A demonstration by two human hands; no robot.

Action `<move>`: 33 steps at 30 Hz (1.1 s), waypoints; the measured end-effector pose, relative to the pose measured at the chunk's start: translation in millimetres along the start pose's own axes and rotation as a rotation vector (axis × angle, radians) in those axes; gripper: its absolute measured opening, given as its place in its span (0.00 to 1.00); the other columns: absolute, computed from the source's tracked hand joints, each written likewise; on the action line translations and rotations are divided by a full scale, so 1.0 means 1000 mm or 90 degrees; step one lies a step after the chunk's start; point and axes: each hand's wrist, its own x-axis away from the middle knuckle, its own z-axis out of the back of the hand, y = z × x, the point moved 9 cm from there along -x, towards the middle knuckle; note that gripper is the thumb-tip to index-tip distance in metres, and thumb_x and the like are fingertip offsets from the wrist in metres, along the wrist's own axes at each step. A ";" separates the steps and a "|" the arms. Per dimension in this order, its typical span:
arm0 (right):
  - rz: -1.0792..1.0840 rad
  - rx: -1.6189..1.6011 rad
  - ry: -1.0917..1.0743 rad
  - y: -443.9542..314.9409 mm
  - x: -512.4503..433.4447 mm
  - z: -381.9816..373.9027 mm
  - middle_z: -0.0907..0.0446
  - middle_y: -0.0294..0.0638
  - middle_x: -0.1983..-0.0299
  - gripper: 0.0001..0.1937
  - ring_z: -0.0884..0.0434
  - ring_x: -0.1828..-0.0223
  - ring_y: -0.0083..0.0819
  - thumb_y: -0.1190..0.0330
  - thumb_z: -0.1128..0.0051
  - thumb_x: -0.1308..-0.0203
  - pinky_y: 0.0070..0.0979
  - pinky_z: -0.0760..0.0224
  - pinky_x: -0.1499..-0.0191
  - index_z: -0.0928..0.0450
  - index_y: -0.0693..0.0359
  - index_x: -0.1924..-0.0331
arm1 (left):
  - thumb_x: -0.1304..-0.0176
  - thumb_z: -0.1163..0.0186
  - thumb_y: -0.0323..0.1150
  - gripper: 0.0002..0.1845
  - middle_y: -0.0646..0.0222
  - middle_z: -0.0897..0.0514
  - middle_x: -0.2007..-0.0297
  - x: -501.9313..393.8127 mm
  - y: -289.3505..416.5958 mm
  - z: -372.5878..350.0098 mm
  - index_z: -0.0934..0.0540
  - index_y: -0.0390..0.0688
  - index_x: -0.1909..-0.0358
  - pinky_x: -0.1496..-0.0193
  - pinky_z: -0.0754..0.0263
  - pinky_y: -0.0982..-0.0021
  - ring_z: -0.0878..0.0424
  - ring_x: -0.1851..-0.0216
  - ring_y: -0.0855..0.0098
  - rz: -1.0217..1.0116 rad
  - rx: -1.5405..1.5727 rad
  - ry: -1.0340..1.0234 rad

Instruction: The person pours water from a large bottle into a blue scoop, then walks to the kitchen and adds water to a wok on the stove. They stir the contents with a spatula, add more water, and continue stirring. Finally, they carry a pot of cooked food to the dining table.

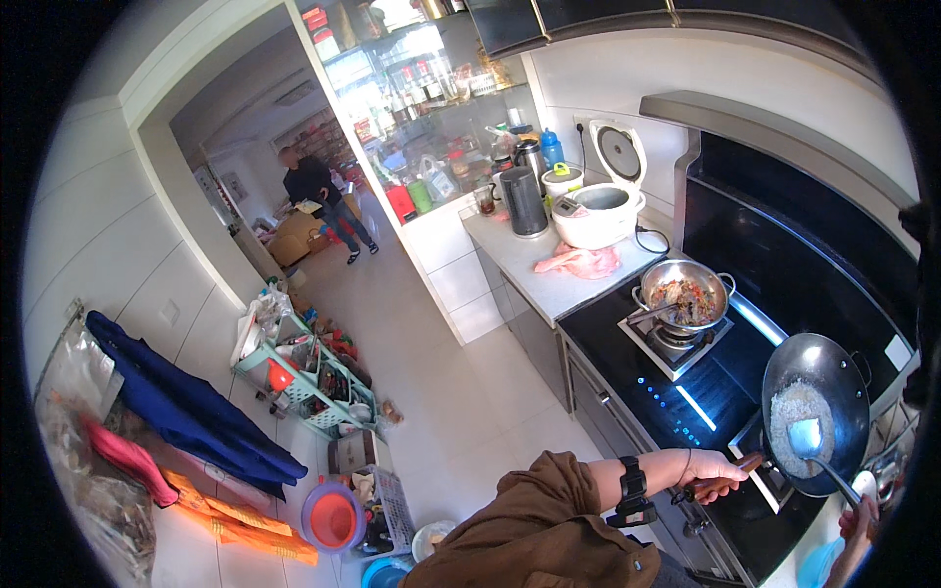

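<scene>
My left hand (713,474) is closed around the wooden handle (750,463) of a dark wok (845,389), which sits tilted over the near gas burner (757,441). White, grainy food (790,404), perhaps rice, lies in the wok. At the right rim of the view, my right hand (856,522) grips the handle of a metal spatula (806,439). Its blade rests on the white grains. On the far burner stands a two-handled steel pan (717,287) of chopped, mixed food (691,298), with a dark-handled utensil (650,314) leaning in it.
An open rice cooker (599,228), a black kettle (523,202) and a pink cloth or bag (581,261) occupy the counter (526,287). A green rack (294,386) and a purple-rimmed bucket (309,507) stand along the left wall. Another person (316,187) stands beyond the doorway.
</scene>
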 end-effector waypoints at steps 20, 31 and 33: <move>0.010 -0.023 0.021 0.055 -0.030 -0.008 0.22 0.32 0.73 0.17 0.25 0.74 0.14 0.56 0.47 0.42 0.09 0.37 0.71 0.25 0.54 0.51 | 0.43 0.43 0.49 0.19 0.72 0.27 0.79 -0.002 -0.003 0.001 0.31 0.42 0.65 0.84 0.32 0.71 0.27 0.85 0.75 0.009 0.004 -0.002; 0.057 -0.013 0.072 0.039 -0.038 0.008 0.23 0.33 0.77 0.15 0.26 0.79 0.15 0.61 0.48 0.40 0.09 0.36 0.77 0.24 0.57 0.53 | 0.43 0.42 0.49 0.20 0.72 0.27 0.80 -0.002 -0.001 0.002 0.30 0.42 0.66 0.83 0.31 0.71 0.27 0.85 0.75 -0.001 -0.002 0.001; 0.059 0.016 0.075 0.031 -0.034 0.001 0.22 0.34 0.77 0.14 0.24 0.78 0.15 0.61 0.48 0.40 0.09 0.35 0.76 0.23 0.57 0.53 | 0.43 0.42 0.49 0.19 0.72 0.27 0.80 -0.002 -0.002 0.002 0.30 0.42 0.66 0.84 0.31 0.71 0.27 0.85 0.75 -0.002 0.006 0.002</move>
